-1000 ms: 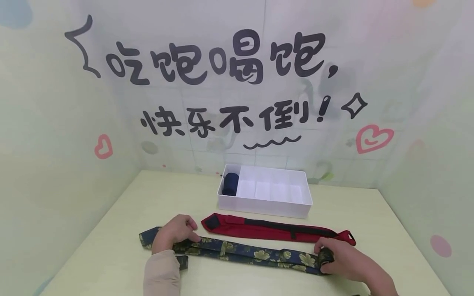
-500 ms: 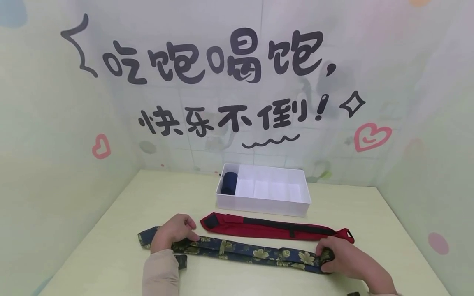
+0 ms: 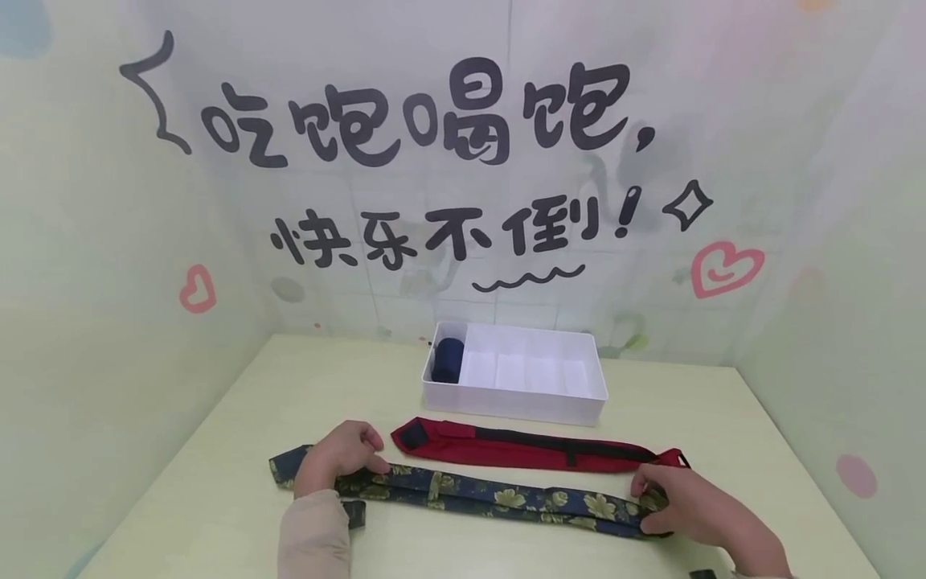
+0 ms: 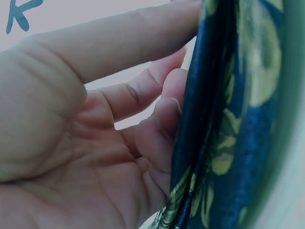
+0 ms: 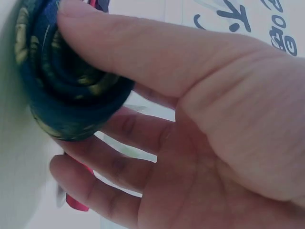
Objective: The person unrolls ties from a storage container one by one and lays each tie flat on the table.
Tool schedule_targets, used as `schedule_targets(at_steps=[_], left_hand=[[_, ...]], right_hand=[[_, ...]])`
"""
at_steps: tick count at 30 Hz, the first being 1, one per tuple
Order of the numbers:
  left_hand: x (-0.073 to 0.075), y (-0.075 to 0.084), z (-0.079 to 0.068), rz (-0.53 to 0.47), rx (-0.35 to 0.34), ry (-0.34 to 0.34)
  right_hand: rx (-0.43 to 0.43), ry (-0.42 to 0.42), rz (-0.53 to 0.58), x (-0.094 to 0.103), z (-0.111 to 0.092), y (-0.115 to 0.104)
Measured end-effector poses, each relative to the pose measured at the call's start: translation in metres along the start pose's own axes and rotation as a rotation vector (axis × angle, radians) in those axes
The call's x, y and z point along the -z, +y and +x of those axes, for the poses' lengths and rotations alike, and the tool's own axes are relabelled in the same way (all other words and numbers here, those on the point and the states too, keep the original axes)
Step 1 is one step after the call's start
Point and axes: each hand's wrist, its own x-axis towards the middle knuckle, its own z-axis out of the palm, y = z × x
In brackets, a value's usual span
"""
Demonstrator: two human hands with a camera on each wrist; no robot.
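Observation:
A navy necktie with yellow flowers lies lengthwise across the front of the table, its right end rolled into a coil. My right hand holds that coil between thumb and fingers. Near the wide left end, my left hand grips the necktie, thumb on one edge and curled fingers against it in the left wrist view. A short dark tail pokes out beside the left sleeve. Just behind lies a red necktie, its black-lined underside showing.
Behind the neckties stands a white divided box. A rolled dark blue necktie-like coil sits in its leftmost compartment. Printed curtain walls enclose the pale table at the back and sides.
My right hand has shifted slightly right with the coiled end, and its fingers have moved round the coil. The left hand stays in place on the floral necktie.

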Motion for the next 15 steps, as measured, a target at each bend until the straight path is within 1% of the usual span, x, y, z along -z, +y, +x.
schedule_targets(at_steps=[6, 10, 13, 15], left_hand=[[-0.0001, 0.0023, -0.0019, 0.006, -0.012, 0.003], [0.0005, 0.0022, -0.0015, 0.004, -0.018, 0.000], [-0.0002, 0.0012, -0.0005, 0.004, -0.013, -0.003], [-0.0012, 0.0010, -0.0003, -0.003, -0.004, -0.004]], right_hand=[[-0.001, -0.029, -0.004, -0.0011, 0.0004, 0.0060], [-0.064, -0.040, -0.003, -0.0033, 0.0030, 0.0025], [-0.085, -0.035, -0.016, -0.0037, 0.0034, 0.0006], [-0.079, -0.029, -0.022, -0.0032, 0.0019, 0.0016]])
